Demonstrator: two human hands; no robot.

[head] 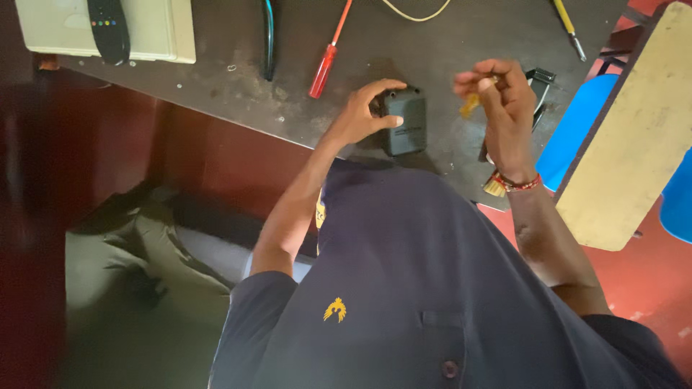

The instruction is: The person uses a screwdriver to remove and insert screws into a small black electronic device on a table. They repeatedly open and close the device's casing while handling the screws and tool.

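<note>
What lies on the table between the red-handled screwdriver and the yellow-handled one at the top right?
In the head view, between the red-handled screwdriver and the yellow-handled screwdriver, a loop of pale cable lies near the far edge; otherwise the dark table is bare there.

Dark grey box in hand, small yellow piece raised beside it

The dark grey plastic box [404, 121] is a small rectangular casing with rounded corners, lying flat on the worn dark tabletop near its front edge, its long side running away from the person; the left hand [364, 112] grips its left side and top corner. The small yellow piece [469, 106] is slim and blurred, pinched in the fingers of the raised right hand [504, 108], held above the table just right of the box.
</note>
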